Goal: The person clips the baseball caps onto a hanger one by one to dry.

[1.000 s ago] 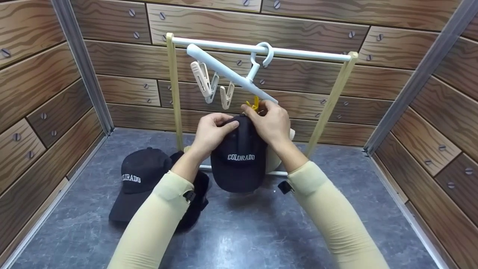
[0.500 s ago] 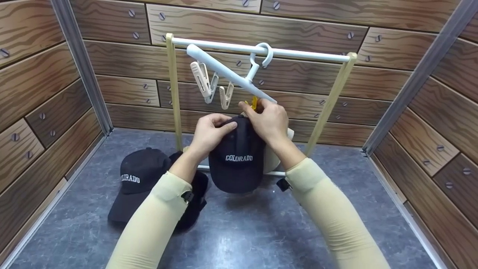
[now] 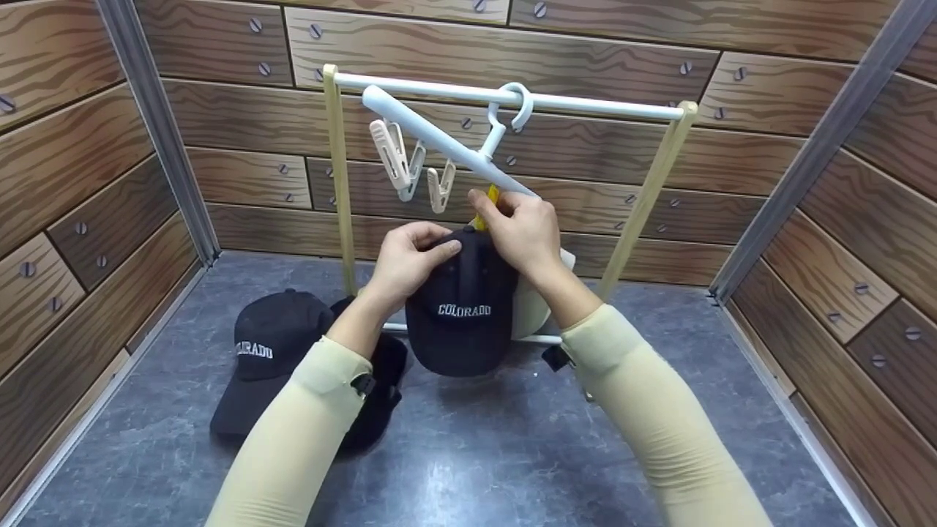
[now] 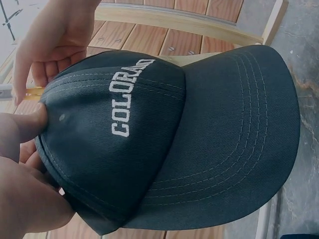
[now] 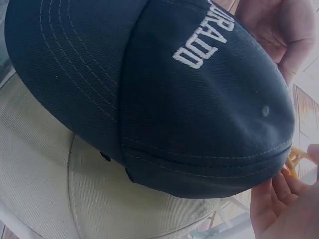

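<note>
A black baseball cap (image 3: 461, 340) lettered COLORADO hangs brim down in the middle of the head view. My left hand (image 3: 405, 262) pinches the left side of its crown, thumb in front and fingers behind. Between the thumb and fingers of my right hand (image 3: 528, 228) is a yellow clothespin (image 3: 481, 222), right at the top of the crown. How far the clothespin's ends reach over the fabric is hidden by the hand. Behind the black cap shows a cream cap (image 5: 40, 149), close to it in the right wrist view.
A white hanger (image 3: 432, 135) hooks over the rack's top bar (image 3: 600, 107), slanting down to the right. Beige clothespins (image 3: 441, 190) dangle from its left half. More black caps (image 3: 282, 329) lie on the floor at left. Wood-patterned walls enclose the sides and back.
My right hand has shifted slightly left, and the yellow clothespin has come down against the crown's top. The left hand keeps its pinch, while the cap drifts slightly left in view.
</note>
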`<state>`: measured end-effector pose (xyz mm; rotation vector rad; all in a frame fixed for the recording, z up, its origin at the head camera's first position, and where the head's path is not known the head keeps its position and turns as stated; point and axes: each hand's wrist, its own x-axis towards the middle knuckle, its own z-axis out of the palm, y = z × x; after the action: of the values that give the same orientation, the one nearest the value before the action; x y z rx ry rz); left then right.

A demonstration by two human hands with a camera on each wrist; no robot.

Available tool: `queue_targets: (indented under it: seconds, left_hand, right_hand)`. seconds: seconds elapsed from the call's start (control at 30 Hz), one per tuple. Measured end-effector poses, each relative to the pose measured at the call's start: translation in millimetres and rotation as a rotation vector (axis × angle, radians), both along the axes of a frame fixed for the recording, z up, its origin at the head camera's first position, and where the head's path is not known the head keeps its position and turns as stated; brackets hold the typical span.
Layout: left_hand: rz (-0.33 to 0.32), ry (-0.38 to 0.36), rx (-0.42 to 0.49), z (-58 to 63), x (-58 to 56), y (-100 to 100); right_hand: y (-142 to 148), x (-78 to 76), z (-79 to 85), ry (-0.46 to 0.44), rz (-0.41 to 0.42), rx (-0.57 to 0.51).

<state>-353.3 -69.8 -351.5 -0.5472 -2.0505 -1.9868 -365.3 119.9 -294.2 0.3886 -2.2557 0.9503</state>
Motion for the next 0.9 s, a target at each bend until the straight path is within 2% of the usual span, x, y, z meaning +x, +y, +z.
queue_targets:
  seconds: [0.33, 0.6, 0.9]
  left_hand:
    - [-0.054, 0.006, 0.044, -1.3, -1.5, -3.2]
    - [-0.097, 0.015, 0.108, -3.3, -1.7, -4.3]
    - [-0.091, 0.029, 0.118, -1.6, -1.6, -2.8]
  right_hand:
    - [3.3, 0.1, 4.1, -0.046, 0.082, -0.066]
    - [1.7, -0.3, 5.2, -0.098, 0.138, -0.168]
    - [3.5, -0.3, 6.7, -0.145, 0.176, -0.223]
